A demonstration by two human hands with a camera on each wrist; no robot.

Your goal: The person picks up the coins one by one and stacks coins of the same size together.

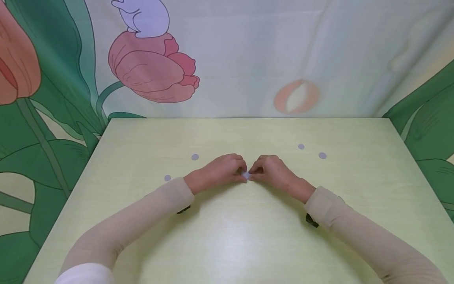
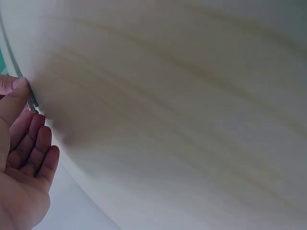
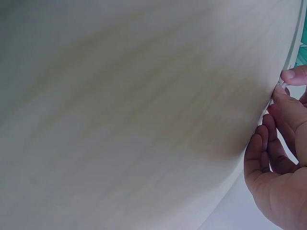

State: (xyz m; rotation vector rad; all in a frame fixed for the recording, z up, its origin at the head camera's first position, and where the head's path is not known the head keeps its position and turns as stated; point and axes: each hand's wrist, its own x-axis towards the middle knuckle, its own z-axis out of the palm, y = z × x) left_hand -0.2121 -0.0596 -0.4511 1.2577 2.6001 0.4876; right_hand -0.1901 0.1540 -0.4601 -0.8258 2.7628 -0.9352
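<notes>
A small flat pale-lilac disc is between the two hands, above or on the middle of the table; I cannot tell if it touches the wood. The left hand pinches its left side between thumb and fingertips. From the right, the right hand pinches its other edge, fingers curled. In the left wrist view the left hand sits at the left border, thumb above bent fingers. The right wrist view has the right hand at the right border, its thumb and fingertips meeting the other hand's fingertips. The disc is mostly hidden there.
Two similar discs lie left of the hands, a farther one and a nearer one. To the right lie two more, a farther disc and another disc. A patterned curtain hangs behind the pale wooden table.
</notes>
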